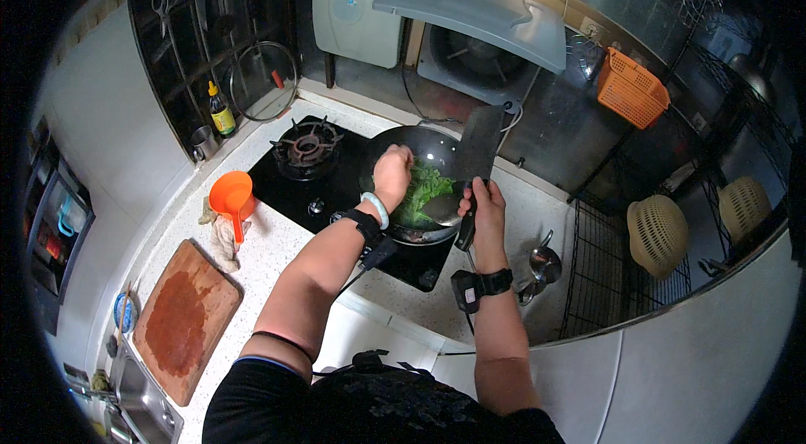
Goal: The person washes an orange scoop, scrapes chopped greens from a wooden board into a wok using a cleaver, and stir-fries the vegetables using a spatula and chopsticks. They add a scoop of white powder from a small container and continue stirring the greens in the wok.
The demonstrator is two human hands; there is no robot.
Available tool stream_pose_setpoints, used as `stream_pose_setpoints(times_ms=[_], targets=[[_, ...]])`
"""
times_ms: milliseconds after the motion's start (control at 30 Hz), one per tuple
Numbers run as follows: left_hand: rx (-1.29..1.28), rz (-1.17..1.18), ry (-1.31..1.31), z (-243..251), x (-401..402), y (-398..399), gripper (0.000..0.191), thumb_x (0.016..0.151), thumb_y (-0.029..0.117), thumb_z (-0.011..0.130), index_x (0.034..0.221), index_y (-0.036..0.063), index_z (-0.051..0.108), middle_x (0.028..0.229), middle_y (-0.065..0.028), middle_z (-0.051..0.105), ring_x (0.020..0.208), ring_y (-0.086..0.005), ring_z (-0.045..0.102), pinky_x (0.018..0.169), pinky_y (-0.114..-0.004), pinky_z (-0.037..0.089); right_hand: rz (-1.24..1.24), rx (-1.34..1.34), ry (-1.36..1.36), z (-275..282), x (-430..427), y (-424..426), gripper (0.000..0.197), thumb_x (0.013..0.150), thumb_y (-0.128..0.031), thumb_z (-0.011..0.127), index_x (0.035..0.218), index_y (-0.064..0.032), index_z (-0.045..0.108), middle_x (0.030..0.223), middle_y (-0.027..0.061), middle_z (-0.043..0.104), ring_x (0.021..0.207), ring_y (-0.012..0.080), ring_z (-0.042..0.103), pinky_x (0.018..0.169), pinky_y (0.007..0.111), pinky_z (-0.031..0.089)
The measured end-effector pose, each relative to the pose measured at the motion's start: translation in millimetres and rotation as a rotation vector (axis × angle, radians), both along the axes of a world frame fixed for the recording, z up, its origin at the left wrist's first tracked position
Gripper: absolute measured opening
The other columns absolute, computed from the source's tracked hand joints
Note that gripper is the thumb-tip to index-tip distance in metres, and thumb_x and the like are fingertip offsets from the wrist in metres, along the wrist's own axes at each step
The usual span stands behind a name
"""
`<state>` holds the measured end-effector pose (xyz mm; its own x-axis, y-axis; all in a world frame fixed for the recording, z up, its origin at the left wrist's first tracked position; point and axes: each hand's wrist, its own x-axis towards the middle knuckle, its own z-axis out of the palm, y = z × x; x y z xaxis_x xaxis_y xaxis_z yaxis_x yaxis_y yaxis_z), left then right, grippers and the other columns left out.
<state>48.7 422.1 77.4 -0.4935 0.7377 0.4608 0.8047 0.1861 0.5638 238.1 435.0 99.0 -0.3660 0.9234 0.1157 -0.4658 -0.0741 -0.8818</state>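
Observation:
A dark wok (412, 135) stands on the right side of the black gas hob (280, 192), with chopped leafy greens (428, 186) inside. Over the wok's left part is my left hand (393, 172), its fingers curled; whether they pinch anything is hidden. My right hand (483, 208) grips the dark handle of a cleaver (483, 135), whose broad blade points up at the wok's right edge. A metal ladle or spatula (442, 210) rests on the greens; its handle runs beneath my right hand, and I cannot tell whether the fingers touch it.
An orange plastic ladle (230, 192) and a cloth (224, 241) lie left of the hob. A wet wooden cutting board (187, 318) lies nearer the sink (141, 390). Metal spoons (544, 264) lie at right, beside a black wire rack (585, 274). A range hood (478, 16) hangs behind the wok.

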Motion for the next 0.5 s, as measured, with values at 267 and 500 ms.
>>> stream_pose_setpoints(times_ms=[267,500], targets=[[0.307,-0.216,0.108,-33,-15,7,0.022,0.08,0.002,0.053,0.101,0.0044,0.059,0.087,-0.0183,0.062,0.077,-0.0352,0.059,0.082,-0.037,0.045,-0.365,0.866,-1.123,-12,-12,-21,0.057,0.081,-0.011,0.057,0.134,-0.0157,0.036,0.099,0.0183,0.055,0.087,0.0336,0.057,0.072,0.04,0.048],[-0.021,0.032,-0.306,-13,-52,-68,0.009,0.083,0.01,0.059,0.082,0.0023,0.064,0.072,-0.0033,0.063,0.062,-0.0104,0.055,0.05,-0.026,0.041,-0.306,0.975,-1.188,8,-40,-69,0.061,0.076,-0.007,0.062,0.131,-0.0222,0.041,0.093,0.0115,0.054,0.083,0.0304,0.056,0.07,0.038,0.046]])
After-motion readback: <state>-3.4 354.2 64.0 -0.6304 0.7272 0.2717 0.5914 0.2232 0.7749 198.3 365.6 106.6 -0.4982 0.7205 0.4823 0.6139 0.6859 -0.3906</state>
